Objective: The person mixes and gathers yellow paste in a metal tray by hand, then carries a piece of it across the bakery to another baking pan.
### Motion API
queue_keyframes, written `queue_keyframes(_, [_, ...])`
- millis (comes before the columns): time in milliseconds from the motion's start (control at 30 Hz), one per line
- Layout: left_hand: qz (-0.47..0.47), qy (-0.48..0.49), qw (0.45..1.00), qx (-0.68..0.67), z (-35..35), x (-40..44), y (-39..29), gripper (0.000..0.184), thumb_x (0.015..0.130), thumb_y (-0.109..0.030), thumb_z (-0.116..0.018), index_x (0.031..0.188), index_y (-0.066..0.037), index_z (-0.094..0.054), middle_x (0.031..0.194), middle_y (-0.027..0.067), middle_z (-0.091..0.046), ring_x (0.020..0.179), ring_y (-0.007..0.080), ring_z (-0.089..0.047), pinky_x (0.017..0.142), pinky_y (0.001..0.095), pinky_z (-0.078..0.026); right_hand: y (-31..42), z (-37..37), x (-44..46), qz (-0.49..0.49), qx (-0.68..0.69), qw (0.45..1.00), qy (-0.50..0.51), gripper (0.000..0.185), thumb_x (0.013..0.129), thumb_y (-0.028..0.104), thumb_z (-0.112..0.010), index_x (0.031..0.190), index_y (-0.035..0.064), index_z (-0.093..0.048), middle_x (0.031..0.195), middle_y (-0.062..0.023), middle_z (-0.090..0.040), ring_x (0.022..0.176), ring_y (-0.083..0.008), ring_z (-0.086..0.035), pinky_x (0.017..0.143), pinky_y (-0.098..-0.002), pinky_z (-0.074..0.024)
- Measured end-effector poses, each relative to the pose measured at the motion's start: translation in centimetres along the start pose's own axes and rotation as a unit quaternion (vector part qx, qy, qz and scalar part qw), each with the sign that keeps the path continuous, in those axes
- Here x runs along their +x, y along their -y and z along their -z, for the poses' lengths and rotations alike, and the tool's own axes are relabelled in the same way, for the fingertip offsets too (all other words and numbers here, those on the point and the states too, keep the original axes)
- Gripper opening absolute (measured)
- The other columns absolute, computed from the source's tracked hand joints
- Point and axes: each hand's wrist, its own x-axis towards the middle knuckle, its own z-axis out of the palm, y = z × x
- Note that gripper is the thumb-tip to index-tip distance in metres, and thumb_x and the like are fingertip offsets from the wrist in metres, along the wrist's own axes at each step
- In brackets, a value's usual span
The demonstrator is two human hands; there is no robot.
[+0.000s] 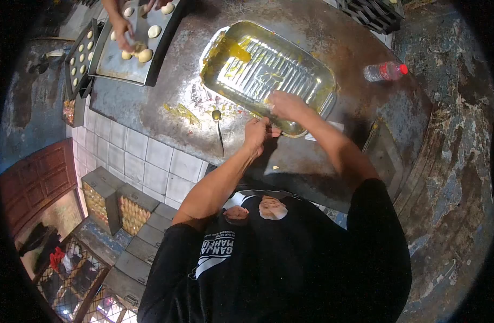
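Steadying the ribbed metal pan (pixel 299 71), set ahead of the left hand (pixel 256 133), is apparently done by that hand, clamped on the near rim. Farther right, the right hand (pixel 286 105) is curled inside; whether anything is gripped cannot be told. A spoon (pixel 219 132) is laid left of the left hand, presumably for easy reach.

Open from above into the far side of the metal pan (pixel 298 75). Hemmed in at the near rim by the left hand (pixel 256 132) and, over the interior, the right hand (pixel 286 105). Passable on the table (pixel 173 67) between pan and baking tray (pixel 118 70), obstructed closer in by a spoon (pixel 220 134). Blocked over the tray by another person's hand (pixel 123 33), rightward by a bottle (pixel 385 71).
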Motion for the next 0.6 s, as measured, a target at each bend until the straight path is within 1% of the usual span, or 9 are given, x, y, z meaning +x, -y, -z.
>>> queue_keyframes(33, [-0.002,-0.001,1.0,0.002,0.0,0.1,0.1,0.015,0.092,-0.007,-0.054,0.099,0.006,-0.056,0.087,0.0186,-0.064,0.075,0.0318,-0.07,0.069,0.0407,-0.059,1.3,0.3,-0.1,0.015,-0.023,1.0,-0.004,0.021,0.087,0.015,-0.06,0.102,0.0003,-0.064,0.102,-0.017,-0.066,0.1,-0.0374,-0.065,0.085,-0.0455,-0.0544])
queue_keyframes(67, [-0.003,-0.002,1.0,0.004,0.2,0.1,0.2,0.015,0.092,-0.007,-0.054,0.099,0.006,-0.056,0.088,0.0191,-0.065,0.075,0.0315,-0.07,0.069,0.0405,-0.059,2.8,0.4,-0.5,-0.016,-0.037,0.999,0.007,0.019,0.083,0.011,-0.061,0.097,-0.0019,-0.064,0.097,-0.0181,-0.066,0.094,-0.0372,-0.067,0.079,-0.0455,-0.0563])
queue_keyframes(100, [-0.002,-0.003,1.0,0.005,0.1,-0.1,0.1,0.015,0.092,-0.007,-0.054,0.099,0.006,-0.056,0.088,0.0191,-0.065,0.075,0.0315,-0.07,0.069,0.0405,-0.059,3.2,0.1,-0.6,-0.016,-0.036,0.999,0.008,0.019,0.083,0.011,-0.061,0.097,-0.0019,-0.064,0.097,-0.0181,-0.066,0.094,-0.0372,-0.067,0.079,-0.0455,-0.0563])
queue_keyframes(167, [-0.002,0.003,1.0,0.013,-0.1,-0.4,-0.4,0.013,0.092,-0.008,-0.055,0.096,0.005,-0.056,0.087,0.0176,-0.064,0.075,0.0309,-0.07,0.07,0.0402,-0.059,3.4,-0.1,-0.6,-0.001,-0.052,0.997,-0.049,0.013,0.084,0.005,-0.057,0.09,-0.0021,-0.066,0.086,-0.0203,-0.068,0.083,-0.0372,-0.069,0.072,-0.0469,-0.0573])
queue_keyframes(300, [-0.001,0.011,1.0,0.01,0.0,0.0,-0.1,0.013,0.093,-0.008,-0.055,0.096,0.005,-0.056,0.087,0.0173,-0.063,0.075,0.0307,-0.07,0.069,0.0401,-0.06,2.9,0.3,-0.5,0.019,-0.078,0.996,-0.043,0.014,0.085,0.005,-0.055,0.088,-0.0022,-0.066,0.091,-0.0215,-0.068,0.086,-0.0365,-0.069,0.075,-0.0461,-0.0574])
queue_keyframes(367, [0.0,-0.003,1.0,-0.005,-0.2,-0.5,-0.2,0.017,0.093,-0.009,-0.055,0.102,0.006,-0.056,0.088,0.018,-0.063,0.075,0.031,-0.069,0.069,0.0402,-0.06,2.4,0.6,-0.5,0.061,-0.107,0.99,-0.063,0.016,0.087,0.006,-0.054,0.087,-0.0028,-0.067,0.093,-0.0227,-0.068,0.089,-0.0367,-0.069,0.079,-0.0452,-0.057])
queue_keyframes(500, [0.0,-0.013,1.0,-0.006,-0.3,-0.6,-0.4,0.018,0.093,-0.008,-0.055,0.104,0.006,-0.055,0.09,0.0196,-0.063,0.075,0.0316,-0.069,0.069,0.0406,-0.06,1.0,2.2,0.5,0.054,-0.105,0.99,-0.077,0.015,0.083,0.006,-0.058,0.094,-0.0017,-0.066,0.097,-0.0204,-0.065,0.093,-0.0355,-0.067,0.076,-0.0435,-0.0568])
queue_keyframes(567, [-0.008,0.014,1.0,0.0,-0.2,-0.6,-0.5,0.015,0.093,-0.01,-0.055,0.097,0.005,-0.053,0.082,0.0186,-0.064,0.07,0.0313,-0.071,0.061,0.038,-0.061,-1.2,3.7,1.8,0.013,-0.04,0.997,-0.067,0.016,0.087,0.007,-0.056,0.095,-0.002,-0.066,0.099,-0.0223,-0.064,0.094,-0.038,-0.066,0.079,-0.0458,-0.0554])
queue_keyframes(600, [-0.008,0.016,1.0,0.0,-0.3,-0.6,-0.4,0.015,0.093,-0.01,-0.055,0.097,0.005,-0.053,0.082,0.0186,-0.064,0.07,0.0313,-0.071,0.061,0.038,-0.061,-1.8,4.2,2.3,-0.007,0.013,0.998,-0.067,0.017,0.09,0.011,-0.056,0.095,-0.0024,-0.066,0.098,-0.0241,-0.064,0.094,-0.0404,-0.065,0.082,-0.0479,-0.0535])
